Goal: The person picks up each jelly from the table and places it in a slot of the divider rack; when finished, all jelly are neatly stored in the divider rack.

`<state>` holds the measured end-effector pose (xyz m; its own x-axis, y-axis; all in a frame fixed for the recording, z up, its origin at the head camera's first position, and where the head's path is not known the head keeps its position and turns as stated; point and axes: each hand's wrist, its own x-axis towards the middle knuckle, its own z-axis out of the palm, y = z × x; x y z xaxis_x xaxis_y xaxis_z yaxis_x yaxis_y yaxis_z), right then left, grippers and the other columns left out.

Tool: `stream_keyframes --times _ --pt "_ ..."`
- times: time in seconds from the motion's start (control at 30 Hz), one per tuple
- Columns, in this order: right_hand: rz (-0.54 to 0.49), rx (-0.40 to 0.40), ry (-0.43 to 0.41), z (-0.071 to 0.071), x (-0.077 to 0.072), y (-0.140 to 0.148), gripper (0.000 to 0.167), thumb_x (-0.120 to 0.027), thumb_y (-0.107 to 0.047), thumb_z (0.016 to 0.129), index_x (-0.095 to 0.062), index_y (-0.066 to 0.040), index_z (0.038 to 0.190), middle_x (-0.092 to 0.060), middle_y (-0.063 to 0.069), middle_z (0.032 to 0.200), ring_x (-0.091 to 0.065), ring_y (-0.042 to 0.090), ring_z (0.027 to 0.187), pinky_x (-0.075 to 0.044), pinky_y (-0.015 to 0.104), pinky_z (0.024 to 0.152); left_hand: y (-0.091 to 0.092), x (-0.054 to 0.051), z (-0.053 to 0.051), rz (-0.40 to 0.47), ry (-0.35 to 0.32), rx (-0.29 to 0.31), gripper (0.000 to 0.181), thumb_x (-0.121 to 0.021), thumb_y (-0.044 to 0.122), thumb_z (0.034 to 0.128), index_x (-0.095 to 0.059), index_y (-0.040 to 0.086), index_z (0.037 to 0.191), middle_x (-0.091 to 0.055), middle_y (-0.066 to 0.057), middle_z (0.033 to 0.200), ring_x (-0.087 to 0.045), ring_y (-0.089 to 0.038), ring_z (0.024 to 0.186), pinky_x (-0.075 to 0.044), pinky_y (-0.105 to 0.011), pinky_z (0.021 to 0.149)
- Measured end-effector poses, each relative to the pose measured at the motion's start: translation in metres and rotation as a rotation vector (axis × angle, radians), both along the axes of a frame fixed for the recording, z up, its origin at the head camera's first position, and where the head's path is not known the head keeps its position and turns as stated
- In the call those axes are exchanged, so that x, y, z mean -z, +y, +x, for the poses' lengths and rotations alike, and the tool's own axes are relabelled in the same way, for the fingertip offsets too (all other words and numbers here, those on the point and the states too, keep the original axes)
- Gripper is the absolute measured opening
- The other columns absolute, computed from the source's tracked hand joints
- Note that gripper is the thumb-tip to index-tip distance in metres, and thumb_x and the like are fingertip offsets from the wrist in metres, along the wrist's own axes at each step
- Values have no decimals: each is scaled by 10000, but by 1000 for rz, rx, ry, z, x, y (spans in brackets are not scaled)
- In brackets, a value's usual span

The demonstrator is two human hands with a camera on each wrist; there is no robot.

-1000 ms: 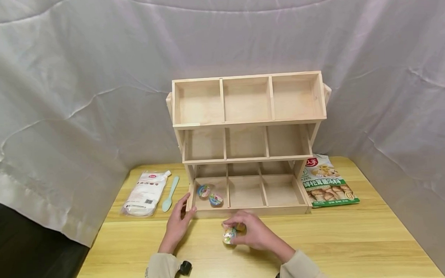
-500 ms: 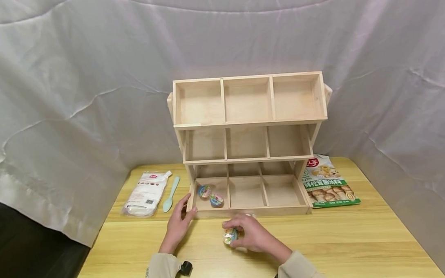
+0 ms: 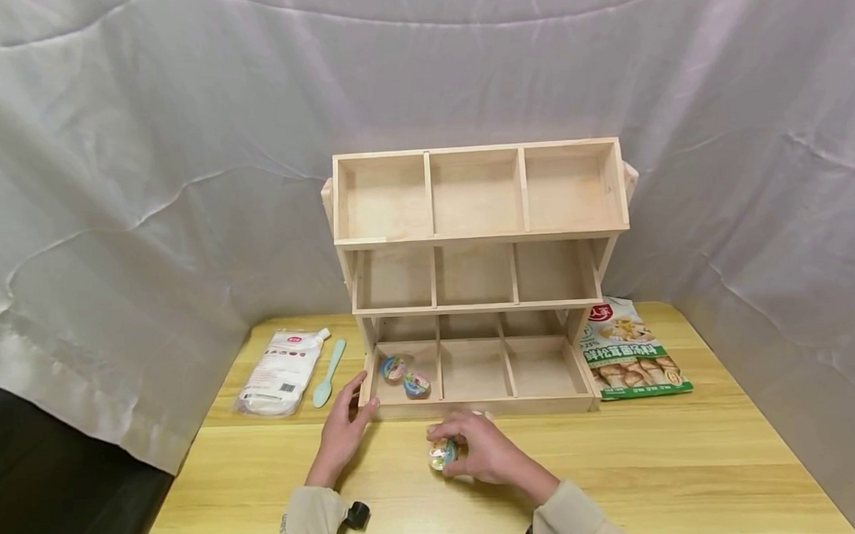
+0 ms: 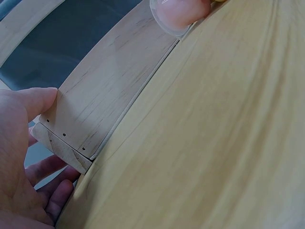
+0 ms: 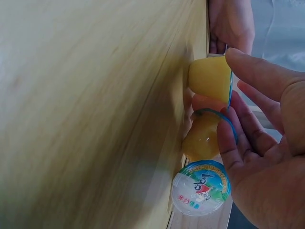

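Note:
My left hand (image 3: 343, 435) grips the front left corner of the bottom tray of a wooden three-tier rack (image 3: 482, 407); in the left wrist view its thumb lies on the board's top edge, fingers round the side. My right hand (image 3: 482, 447) pinches a yellow jelly cup (image 5: 208, 77) by its rim, low over the tabletop before the rack. Under those fingers, an orange jelly cup (image 5: 202, 141) sits close by; whether it is held I cannot tell. A whitish jelly cup (image 5: 200, 188) lies beyond, its printed lid towards the right wrist camera. Two jelly cups (image 3: 416, 385) occupy the tray's left compartment.
A white spouted pouch (image 3: 281, 372) and a pale green spoon (image 3: 328, 374) lie left of the rack. To its right leans a green-and-white food bag (image 3: 635, 354) with mushrooms printed on it. Grey cloth (image 3: 183, 150) hangs behind the wooden table (image 3: 653, 463).
My right hand has shifted very slightly down, and the whitish cup behind it now peeks out past the knuckles. My left hand stays at the tray corner.

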<state>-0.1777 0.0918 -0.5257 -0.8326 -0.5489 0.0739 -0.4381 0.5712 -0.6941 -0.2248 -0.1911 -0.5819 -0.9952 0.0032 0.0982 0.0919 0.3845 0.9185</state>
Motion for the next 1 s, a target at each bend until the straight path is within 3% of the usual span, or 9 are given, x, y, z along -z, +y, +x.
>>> stream_keyframes --times 0.47,0.8,1.0 --pt "11 -5 33 -2 3 0 420 -921 -139 760 -781 -157 1156 -729 -36 1261 -623 158 1120 -518 269 941 0 -1 1 -4 -4 -1 632 -664 387 1018 -422 245 1584 -459 -147 1588 -511 -356 1392 -426 -515 1140" --pt "51 13 61 0 2 -1 424 -911 -187 778 -770 -175 1178 -726 -57 1292 -628 188 1176 -489 460 1047 0 -1 2 -1 -3 -1 621 -659 368 1024 -419 249 1585 -463 -141 1584 -518 -347 1386 -421 -516 1144" --pt "55 21 65 -1 3 0 443 -910 -203 783 -764 -174 1200 -724 -77 1281 -626 175 1166 -480 443 1039 0 -1 1 4 -2 -2 630 -665 383 1017 -421 254 1583 -469 -139 1579 -520 -343 1381 -420 -512 1142"
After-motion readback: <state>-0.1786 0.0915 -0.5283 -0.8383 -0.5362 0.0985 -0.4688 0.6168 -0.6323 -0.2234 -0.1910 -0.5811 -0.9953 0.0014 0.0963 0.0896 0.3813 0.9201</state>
